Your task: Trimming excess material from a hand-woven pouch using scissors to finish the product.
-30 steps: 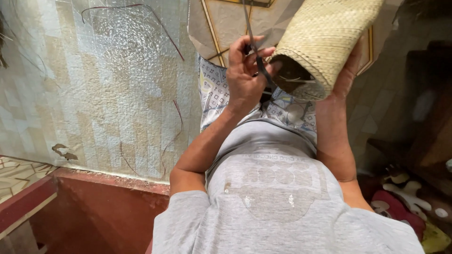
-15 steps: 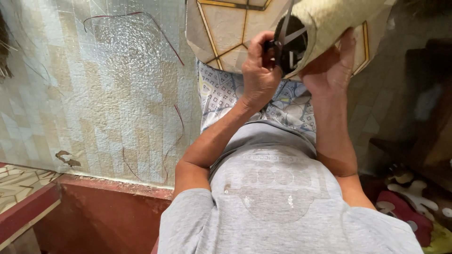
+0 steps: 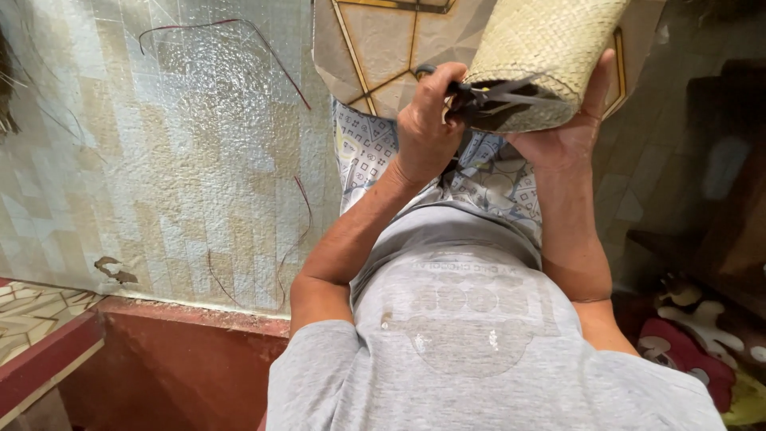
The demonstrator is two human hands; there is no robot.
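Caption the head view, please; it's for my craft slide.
Left hand works scissors at the rim of a woven basket cupped by the right hand.

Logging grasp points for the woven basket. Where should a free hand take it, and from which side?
Probably the basket's bare woven wall, coming in from the far side. It lies tipped, mouth toward the person. The right hand cups the rim from below, and the left hand works scissors at that rim, so the near edge is crowded.
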